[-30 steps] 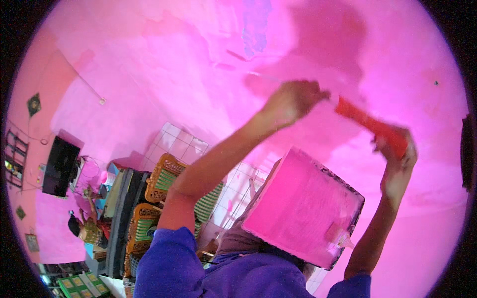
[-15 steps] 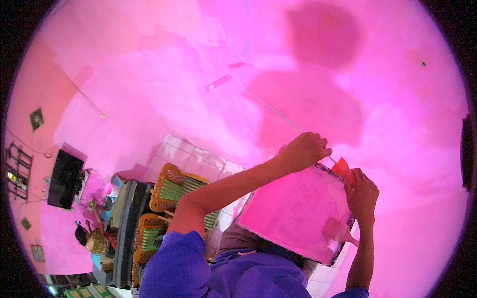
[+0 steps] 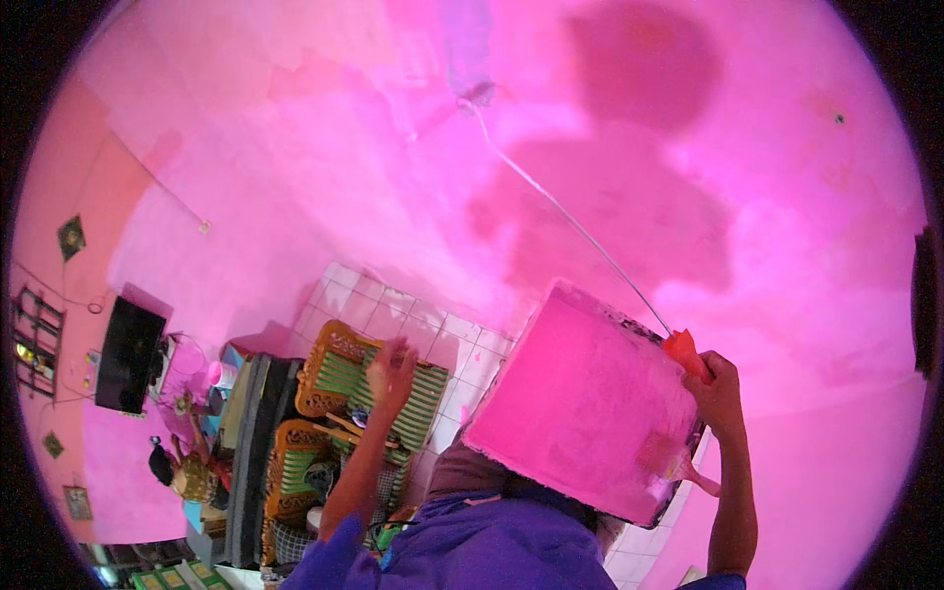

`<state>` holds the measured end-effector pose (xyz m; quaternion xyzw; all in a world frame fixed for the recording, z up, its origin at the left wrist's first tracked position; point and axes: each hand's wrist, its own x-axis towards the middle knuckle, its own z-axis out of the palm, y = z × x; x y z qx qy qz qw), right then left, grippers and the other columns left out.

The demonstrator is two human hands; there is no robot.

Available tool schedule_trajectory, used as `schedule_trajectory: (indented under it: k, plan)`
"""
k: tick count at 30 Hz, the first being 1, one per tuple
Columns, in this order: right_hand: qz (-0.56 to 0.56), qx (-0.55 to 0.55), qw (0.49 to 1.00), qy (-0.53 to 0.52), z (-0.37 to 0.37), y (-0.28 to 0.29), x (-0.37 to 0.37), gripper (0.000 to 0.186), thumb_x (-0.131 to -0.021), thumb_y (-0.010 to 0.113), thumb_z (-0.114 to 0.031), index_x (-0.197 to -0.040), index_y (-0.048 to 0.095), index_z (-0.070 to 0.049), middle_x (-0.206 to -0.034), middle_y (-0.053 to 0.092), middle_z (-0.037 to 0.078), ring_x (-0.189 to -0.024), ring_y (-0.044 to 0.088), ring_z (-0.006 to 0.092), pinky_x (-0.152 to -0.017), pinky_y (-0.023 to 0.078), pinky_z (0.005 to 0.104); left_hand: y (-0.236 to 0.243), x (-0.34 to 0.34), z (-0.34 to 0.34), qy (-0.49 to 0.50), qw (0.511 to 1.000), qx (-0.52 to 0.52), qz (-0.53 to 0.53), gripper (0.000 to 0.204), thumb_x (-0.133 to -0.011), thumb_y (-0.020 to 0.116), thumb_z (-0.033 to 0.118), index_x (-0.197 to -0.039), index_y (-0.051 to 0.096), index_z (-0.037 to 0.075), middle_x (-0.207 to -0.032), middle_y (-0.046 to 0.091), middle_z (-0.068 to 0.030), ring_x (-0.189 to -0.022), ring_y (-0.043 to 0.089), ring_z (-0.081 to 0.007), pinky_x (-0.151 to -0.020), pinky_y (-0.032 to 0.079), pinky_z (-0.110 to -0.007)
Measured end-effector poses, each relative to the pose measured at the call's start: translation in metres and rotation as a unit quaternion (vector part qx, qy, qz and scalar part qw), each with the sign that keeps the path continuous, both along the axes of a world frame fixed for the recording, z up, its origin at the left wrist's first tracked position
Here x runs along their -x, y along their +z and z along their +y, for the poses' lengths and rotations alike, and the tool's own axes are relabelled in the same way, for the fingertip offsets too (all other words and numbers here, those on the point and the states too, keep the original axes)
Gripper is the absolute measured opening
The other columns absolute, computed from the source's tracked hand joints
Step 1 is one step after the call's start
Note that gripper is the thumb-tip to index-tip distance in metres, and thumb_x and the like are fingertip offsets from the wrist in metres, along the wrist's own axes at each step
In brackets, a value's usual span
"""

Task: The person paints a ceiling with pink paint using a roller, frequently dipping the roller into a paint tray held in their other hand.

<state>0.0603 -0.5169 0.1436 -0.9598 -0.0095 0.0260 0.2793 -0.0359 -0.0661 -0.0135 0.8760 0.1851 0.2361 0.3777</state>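
Note:
My right hand (image 3: pixel 713 383) is closed around the red handle (image 3: pixel 688 354) of a paint roller, whose long thin metal rod (image 3: pixel 551 202) runs up to the roller head (image 3: pixel 474 96) at a bluish patch on the pink painted surface (image 3: pixel 393 197). My left hand (image 3: pixel 391 369) is off the rod, fingers loosely apart and holding nothing, in front of the wooden chairs. A square tray (image 3: pixel 551 383) coated in pink paint sits below my right hand, by my body; a pink-smeared brush (image 3: pixel 664 457) lies at its right side.
At the left are a wall-mounted black screen (image 3: pixel 128 354), a co-worker or other person (image 3: pixel 192 477) in a patterned top, carved chairs with striped cushions (image 3: pixel 324 364), upright dark mattress-like pads (image 3: pixel 246 452), and a pink bucket (image 3: pixel 221 374). White tiles (image 3: pixel 462 344) show behind the tray.
My left hand has let go of the rod and moved down-left. My right hand came down with the handle, then stayed low. The roller head has risen to the bluish patch.

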Motion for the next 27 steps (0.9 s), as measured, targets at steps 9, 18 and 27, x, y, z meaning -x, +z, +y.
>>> schedule_trajectory:
  k: [9,18,27]
  plan:
    - [-0.05,0.073,0.991,0.097,0.036,0.028,-0.033,0.032,-0.078,0.062,-0.035,-0.088,0.055,-0.005,-0.078,0.061,0.014,-0.071,0.06,0.03,-0.064,0.046,0.0397,-0.211,0.183,0.096,-0.066,0.96,-0.157,0.224,0.029,-0.075,0.062,0.024,-0.096,0.059,0.005,-0.078,0.063,-0.0116,-0.073,0.062,-0.0259,-0.062,0.048,-0.037]
    - [-0.207,0.152,0.965,0.061,0.052,0.0,-0.085,0.035,-0.082,0.053,-0.041,-0.087,0.053,-0.006,-0.073,0.06,0.013,-0.068,0.059,0.0331,-0.058,0.045,0.0426,-0.241,0.219,0.06,-0.035,0.918,-0.015,0.395,0.031,-0.074,0.06,0.031,-0.094,0.061,0.008,-0.08,0.065,-0.0095,-0.078,0.062,-0.0278,-0.071,0.048,-0.039]
    - [-0.227,0.178,0.957,0.034,0.089,-0.007,-0.151,0.037,-0.084,0.05,-0.043,-0.087,0.051,-0.006,-0.074,0.061,0.014,-0.069,0.06,0.0337,-0.059,0.046,0.044,-0.226,0.223,0.037,-0.031,0.924,0.023,0.38,0.036,-0.073,0.061,0.037,-0.092,0.062,0.005,-0.085,0.064,-0.0133,-0.079,0.061,-0.0308,-0.072,0.048,-0.04]
